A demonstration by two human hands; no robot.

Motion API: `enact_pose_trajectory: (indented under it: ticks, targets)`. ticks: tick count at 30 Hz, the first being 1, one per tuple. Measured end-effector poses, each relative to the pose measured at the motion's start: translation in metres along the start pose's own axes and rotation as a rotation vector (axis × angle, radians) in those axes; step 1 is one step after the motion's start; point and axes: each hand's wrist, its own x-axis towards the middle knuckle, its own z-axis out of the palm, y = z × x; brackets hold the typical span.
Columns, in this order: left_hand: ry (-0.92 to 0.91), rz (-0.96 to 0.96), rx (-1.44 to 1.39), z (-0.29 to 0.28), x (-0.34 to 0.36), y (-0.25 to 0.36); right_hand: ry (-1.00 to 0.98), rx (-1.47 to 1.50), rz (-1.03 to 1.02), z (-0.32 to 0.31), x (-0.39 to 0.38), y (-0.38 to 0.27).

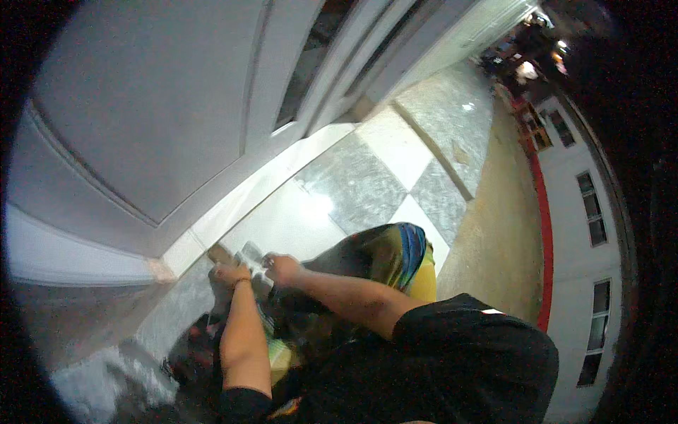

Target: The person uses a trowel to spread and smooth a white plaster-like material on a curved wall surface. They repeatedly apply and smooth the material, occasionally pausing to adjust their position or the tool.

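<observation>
My left hand point(230, 274) is low beside the door frame, its fingers curled in. A small brown thing point(219, 253) shows just past its fingers; its kind is too blurred to tell. Close by on the right, my right hand point(284, 271) is closed too, with the fingertips turned toward the left hand. Between and just beyond both hands lies a pale grey, blurred shape point(250, 251), which I cannot identify. Whatever the fingers grip is too small and smeared to name. My bent knee point(413, 247), in patterned blue and yellow cloth, rises right of the right hand.
A large grey panelled door point(162, 92) stands on the left, above a white sill point(261, 173). Grey and white tiles point(353, 177) cover the floor. A low ledge point(434, 152) crosses it ahead. Farther right are tan ground point(498, 226) and a white building wall point(579, 283) with windows.
</observation>
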Motion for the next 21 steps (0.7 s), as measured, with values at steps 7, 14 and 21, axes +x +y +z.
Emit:
enact_pose_trajectory:
  ticks: [7,14,21]
  targets:
    - [0.03,-0.212,-0.252,-0.003,-0.015,0.063,0.01,0.027,0.178,-0.028,0.032,0.055]
    - [0.078,-0.162,-0.313,-0.005,-0.039,0.107,0.097,0.258,0.209,-0.02,0.045,0.082]
    - [0.049,-0.053,-0.34,-0.022,-0.046,0.114,0.075,0.382,0.134,-0.012,0.032,0.094]
